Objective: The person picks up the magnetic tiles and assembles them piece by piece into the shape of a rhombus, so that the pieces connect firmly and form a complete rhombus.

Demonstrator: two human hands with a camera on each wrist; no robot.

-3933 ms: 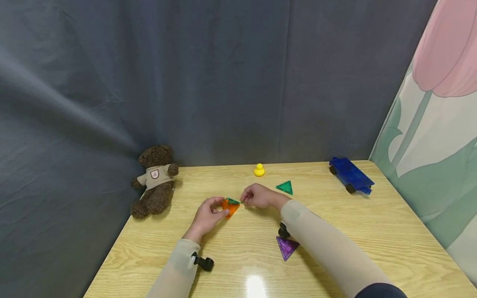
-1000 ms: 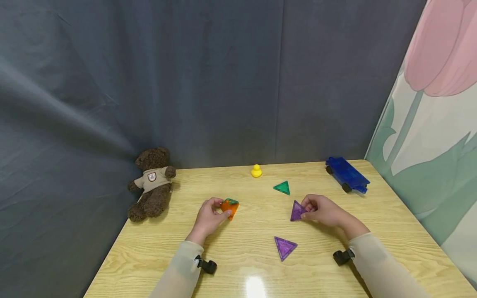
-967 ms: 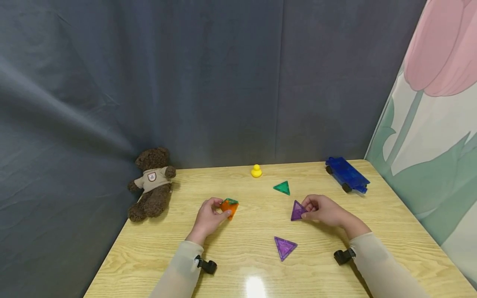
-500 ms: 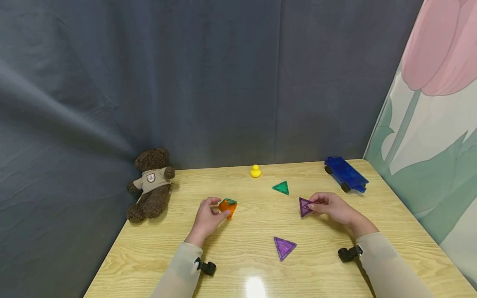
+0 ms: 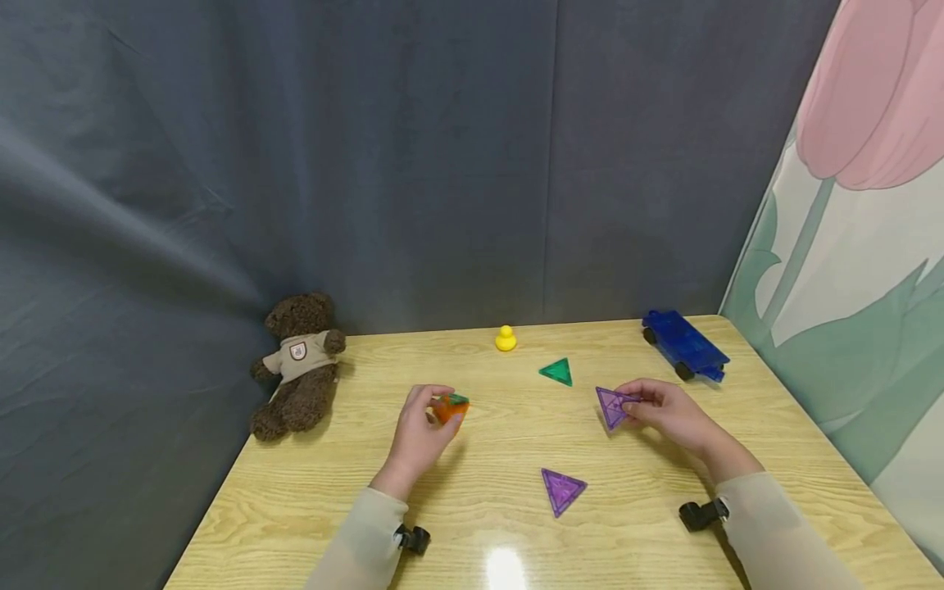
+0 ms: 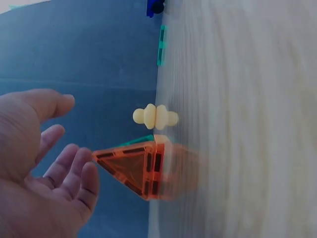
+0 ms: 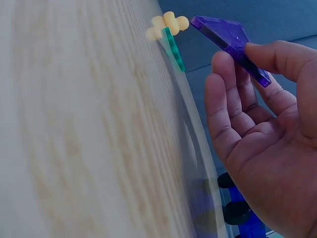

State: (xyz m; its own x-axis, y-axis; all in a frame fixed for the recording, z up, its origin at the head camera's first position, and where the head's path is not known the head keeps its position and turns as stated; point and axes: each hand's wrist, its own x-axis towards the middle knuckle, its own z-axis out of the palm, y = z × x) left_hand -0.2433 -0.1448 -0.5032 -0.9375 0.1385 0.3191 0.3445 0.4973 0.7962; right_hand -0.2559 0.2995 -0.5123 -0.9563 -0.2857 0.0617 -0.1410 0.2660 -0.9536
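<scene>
A small pyramid of orange and green triangular magnetic tiles [image 6: 130, 171] stands on the table. My left hand [image 5: 416, 438] is around it in the head view, thumb and fingers spread. In the left wrist view those fingers are relaxed, with a fingertip right at the pyramid's tip. My right hand [image 5: 674, 422] pinches a purple triangular magnetic tile [image 7: 225, 37] between thumb and fingers, above the table at the right. A second purple triangular tile [image 5: 563, 492] lies flat nearer the front, between the two hands. Farther back lies a green triangular tile [image 5: 558, 372].
A yellow rubber duck [image 5: 506, 339] sits near the back edge of the wooden table [image 5: 487, 508]. At the back right is a blue wheeled toy base [image 5: 684, 344]. A brown teddy bear [image 5: 304, 369] leans at the left edge, before a dark curtain [image 5: 428, 164].
My right hand has gone from beside the pyramid to the right, and now holds a purple tile, lifted and tilted. My left hand's fingers have loosened from the pyramid in the last half second.
</scene>
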